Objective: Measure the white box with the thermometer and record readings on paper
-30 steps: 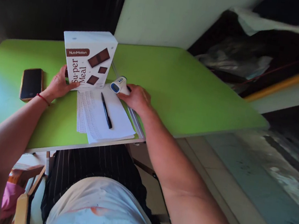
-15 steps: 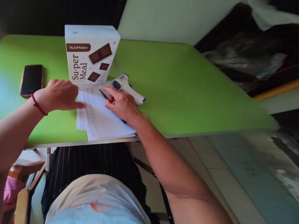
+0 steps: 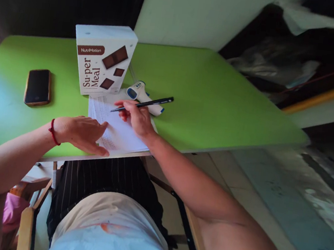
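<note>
One black pen (image 3: 166, 100) is pinched in the fingers of the right hand (image 3: 138, 120), its tip over the papers (image 3: 125, 138) — whether touching, I cannot tell. The left hand (image 3: 80, 132), holding nothing, lies across their left side, thumb spread wide. One box (image 3: 100, 76) stands at their far edge; one thermometer (image 3: 140, 91) (white and blue) and one phone (image 3: 38, 87) lie nearby — all on one green table (image 3: 212, 102).

Black pen (image 3: 157, 102) tilted, tip down, over white paper sheets (image 3: 123, 134), handwriting-covered.
</note>
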The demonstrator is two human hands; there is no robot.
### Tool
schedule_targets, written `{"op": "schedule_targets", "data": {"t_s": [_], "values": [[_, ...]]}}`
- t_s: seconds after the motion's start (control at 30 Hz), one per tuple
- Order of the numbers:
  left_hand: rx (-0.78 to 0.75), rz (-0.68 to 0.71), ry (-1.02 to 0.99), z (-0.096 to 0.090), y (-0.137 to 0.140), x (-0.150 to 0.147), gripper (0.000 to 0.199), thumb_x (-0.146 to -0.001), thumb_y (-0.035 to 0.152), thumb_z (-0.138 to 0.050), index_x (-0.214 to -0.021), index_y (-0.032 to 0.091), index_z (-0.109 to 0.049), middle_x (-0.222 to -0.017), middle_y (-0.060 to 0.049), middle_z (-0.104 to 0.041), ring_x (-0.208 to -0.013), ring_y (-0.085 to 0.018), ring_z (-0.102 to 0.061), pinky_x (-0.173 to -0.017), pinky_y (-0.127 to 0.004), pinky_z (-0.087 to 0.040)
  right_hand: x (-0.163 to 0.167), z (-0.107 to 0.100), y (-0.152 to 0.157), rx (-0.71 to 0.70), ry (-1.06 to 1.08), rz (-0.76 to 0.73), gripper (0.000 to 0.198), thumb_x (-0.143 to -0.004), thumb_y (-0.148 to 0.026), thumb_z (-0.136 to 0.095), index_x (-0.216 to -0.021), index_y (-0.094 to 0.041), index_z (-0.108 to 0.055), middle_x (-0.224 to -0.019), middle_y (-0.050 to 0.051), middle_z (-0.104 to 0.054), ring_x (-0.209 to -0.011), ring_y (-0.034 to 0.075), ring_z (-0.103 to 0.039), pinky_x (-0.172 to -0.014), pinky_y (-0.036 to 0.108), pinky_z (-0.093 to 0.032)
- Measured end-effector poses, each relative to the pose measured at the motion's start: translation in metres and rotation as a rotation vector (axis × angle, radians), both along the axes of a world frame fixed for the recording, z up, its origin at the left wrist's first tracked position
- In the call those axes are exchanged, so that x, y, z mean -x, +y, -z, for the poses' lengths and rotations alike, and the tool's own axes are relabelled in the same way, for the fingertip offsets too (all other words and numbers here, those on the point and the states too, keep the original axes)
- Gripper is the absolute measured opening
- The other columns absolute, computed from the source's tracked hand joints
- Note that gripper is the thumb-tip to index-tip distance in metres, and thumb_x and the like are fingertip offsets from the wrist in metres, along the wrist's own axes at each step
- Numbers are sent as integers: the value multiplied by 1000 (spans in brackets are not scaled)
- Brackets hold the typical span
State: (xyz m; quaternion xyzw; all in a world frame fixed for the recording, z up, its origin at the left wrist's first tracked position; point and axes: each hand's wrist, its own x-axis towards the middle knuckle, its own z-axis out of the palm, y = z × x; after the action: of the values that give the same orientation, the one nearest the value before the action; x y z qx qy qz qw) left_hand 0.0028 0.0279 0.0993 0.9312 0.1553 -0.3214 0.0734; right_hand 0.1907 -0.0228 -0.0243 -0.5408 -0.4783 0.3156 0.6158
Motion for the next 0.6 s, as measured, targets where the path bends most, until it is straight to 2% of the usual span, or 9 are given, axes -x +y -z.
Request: {"op": "schedule_targets", "data": {"t_s": [0.07,0.13,0.27,0.4,0.6], "values": [[22,-28,-40,2,5,-1,76,-110,63,-49,-155,2,-56,-94,-19,-84,-95,-33,-81,-82,-35,-52,2,1,-1,67,7,13,38,-94,-59,-69,-82,-22,-73,-62,-2,-60,-56,14,-56,-52,27,-49],[48,-55,-79,5,10,-1,65,-115,55,-42,-150,5,-61,-80,-13,-82,-89,-29,-80,-80,-34,-50,3,2,-1,71,-24,42,27,-86,-48,-75,-79,-22,-72,-60,-3,-60,-56,14,-57,-55,28,-51],[142,-138,-160,9,22,-1,50,-116,39,-40,-145,11,-70,-64,-2,-74,-66,-21,-74,-70,-30,-47,3,5,-2,47,-121,105,13,-71,-31,-78,-77,-24,-69,-66,-4,-66,-62,16,-61,-61,30,-54],[291,-205,-133,7,32,2,48,-114,35,-42,-147,13,-70,-54,3,-66,-47,-16,-63,-60,-26,-46,2,8,-3,-17,-244,111,12,-76,-29,-76,-75,-25,-65,-70,-2,-68,-65,17,-61,-65,31,-54],[262,-129,-24,5,26,4,65,-108,31,-59,-166,7,-48,-58,3,-71,-50,-17,-66,-58,-24,-47,-3,11,-4,-79,-348,47,22,-85,-37,-75,-72,-26,-61,-66,-3,-65,-63,17,-58,-62,32,-51]]}}
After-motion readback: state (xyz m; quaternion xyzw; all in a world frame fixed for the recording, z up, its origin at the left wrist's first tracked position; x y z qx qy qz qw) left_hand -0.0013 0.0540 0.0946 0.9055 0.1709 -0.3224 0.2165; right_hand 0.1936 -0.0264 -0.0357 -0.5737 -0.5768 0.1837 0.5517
